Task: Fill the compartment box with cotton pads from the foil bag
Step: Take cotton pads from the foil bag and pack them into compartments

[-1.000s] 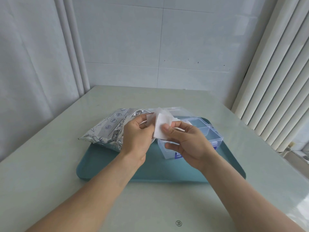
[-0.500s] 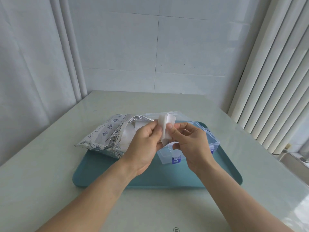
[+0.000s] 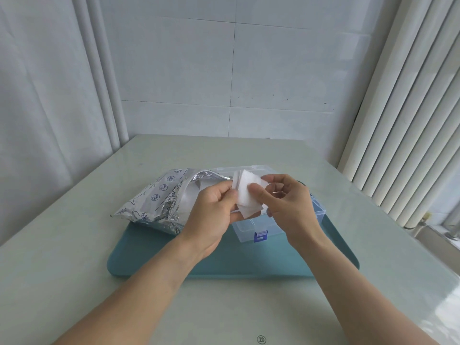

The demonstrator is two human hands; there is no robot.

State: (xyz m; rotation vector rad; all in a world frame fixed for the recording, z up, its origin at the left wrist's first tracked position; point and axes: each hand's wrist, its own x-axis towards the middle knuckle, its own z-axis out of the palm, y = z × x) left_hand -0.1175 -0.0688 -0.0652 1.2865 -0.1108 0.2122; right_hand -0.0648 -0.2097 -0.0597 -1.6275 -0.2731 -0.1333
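Both hands work a small stack of cotton pads (image 3: 246, 195) just above the open compartment box (image 3: 251, 226) — left hand (image 3: 211, 215) pinching one edge, right hand (image 3: 286, 202) thumbing the top sheet. The risk: thin pads cling, so two peel off together, or one flutters onto the tray (image 3: 154, 255). Foil bag (image 3: 161, 197) lies open left of the box.

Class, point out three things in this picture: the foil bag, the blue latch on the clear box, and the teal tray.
foil bag (image 3: 159, 195): head view, its printed silver side.
blue latch (image 3: 260, 236): head view, front wall of the clear box.
teal tray (image 3: 249, 260): head view, bare near part.
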